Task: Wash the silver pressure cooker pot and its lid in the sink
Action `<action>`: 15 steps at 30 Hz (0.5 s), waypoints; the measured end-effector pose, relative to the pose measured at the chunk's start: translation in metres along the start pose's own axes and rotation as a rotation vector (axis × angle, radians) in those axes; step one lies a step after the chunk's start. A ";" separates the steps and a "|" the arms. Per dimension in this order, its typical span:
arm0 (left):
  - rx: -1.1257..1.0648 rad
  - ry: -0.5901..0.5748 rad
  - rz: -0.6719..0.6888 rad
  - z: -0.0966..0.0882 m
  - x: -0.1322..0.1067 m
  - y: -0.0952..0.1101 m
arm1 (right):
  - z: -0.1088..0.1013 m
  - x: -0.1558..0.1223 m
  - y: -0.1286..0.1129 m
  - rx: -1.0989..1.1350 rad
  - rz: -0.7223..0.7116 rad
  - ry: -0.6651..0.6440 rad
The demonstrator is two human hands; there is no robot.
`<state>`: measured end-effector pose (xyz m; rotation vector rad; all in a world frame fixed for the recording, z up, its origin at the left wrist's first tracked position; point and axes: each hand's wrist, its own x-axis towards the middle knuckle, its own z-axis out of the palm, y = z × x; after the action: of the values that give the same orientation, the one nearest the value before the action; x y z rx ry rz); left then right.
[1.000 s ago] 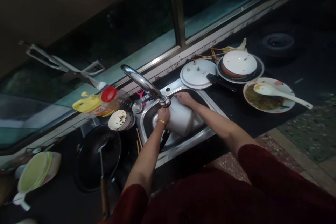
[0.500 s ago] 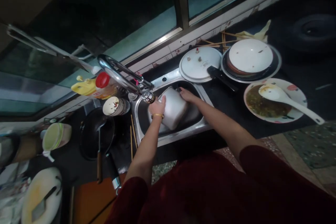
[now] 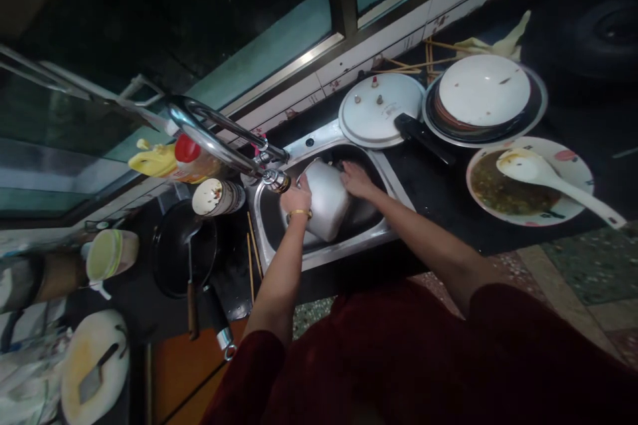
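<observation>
A silvery metal pot (image 3: 327, 202) lies tilted in the steel sink (image 3: 319, 252), its base facing me. My left hand (image 3: 298, 198), with a gold bracelet at the wrist, grips the pot's left side, thumb on the outer wall. My right hand (image 3: 356, 179) holds the pot at its upper right, beside a dark part that looks like its handle; the fingertips are partly hidden. Over the left hand hangs the end of the chrome faucet (image 3: 276, 179). The pot's inside is out of sight.
Behind the sink lies a pressure cooker lid (image 3: 381, 109) with a black handle. To the right are stacked bowls (image 3: 483, 89) and a soup bowl (image 3: 518, 192) with a white ladle (image 3: 573, 189). On the left stand stacked cups (image 3: 216, 198), a wok (image 3: 174, 252) and chopsticks (image 3: 254, 252).
The pot has turned slightly between my hands. My right fingers have shifted a little on its upper right side. The whole view has moved slightly.
</observation>
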<state>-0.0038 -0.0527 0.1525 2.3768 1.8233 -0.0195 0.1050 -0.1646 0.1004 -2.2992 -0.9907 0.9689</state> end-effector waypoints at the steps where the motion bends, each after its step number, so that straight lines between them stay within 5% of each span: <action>1: 0.003 -0.006 0.008 0.000 0.000 -0.001 | 0.007 -0.013 -0.003 -0.020 -0.075 0.043; 5: -0.005 -0.068 0.028 -0.005 -0.002 -0.006 | 0.037 -0.063 -0.025 -0.111 -0.320 0.225; 12: -0.139 -0.228 0.157 -0.013 0.015 -0.021 | -0.002 0.009 -0.030 -0.182 -0.168 0.100; 15: -0.129 -0.281 0.234 -0.013 0.027 -0.028 | 0.004 -0.006 -0.040 -0.233 -0.237 0.160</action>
<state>-0.0247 -0.0183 0.1601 2.3428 1.3753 -0.1931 0.0812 -0.1433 0.1258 -2.3303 -1.3295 0.5911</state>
